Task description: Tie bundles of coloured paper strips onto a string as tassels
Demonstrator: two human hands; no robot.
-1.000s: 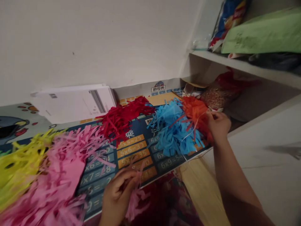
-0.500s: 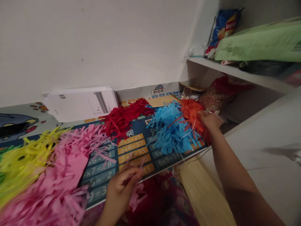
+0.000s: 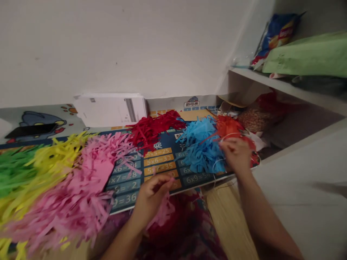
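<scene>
My left hand (image 3: 153, 196) is closed in a pinch on a pink paper tassel (image 3: 164, 213), whose strips hang below the fingers in front of the table edge. My right hand (image 3: 237, 153) pinches a thin white string (image 3: 230, 135) that loops over the orange fringed paper (image 3: 229, 124). Just left of that hand lies a blue fringed paper bunch (image 3: 203, 144). Red fringed paper (image 3: 157, 128) sits farther back. On the left, pink fringed paper (image 3: 67, 202), yellow fringed paper (image 3: 56, 157) and green fringed paper (image 3: 16, 169) spread over the printed tabletop mat (image 3: 123, 198).
A stack of white cards (image 3: 111, 110) leans at the wall, with a dark phone-like object (image 3: 32, 130) to its left. At right, a shelf (image 3: 287, 86) holds a chip bag (image 3: 276, 36) and a green package (image 3: 309, 56). A red bag (image 3: 257, 115) of small items stands beneath.
My right hand has moved left and down from the orange paper, drawing the white string. My left hand still holds the pink tassel. The view has shifted left.
</scene>
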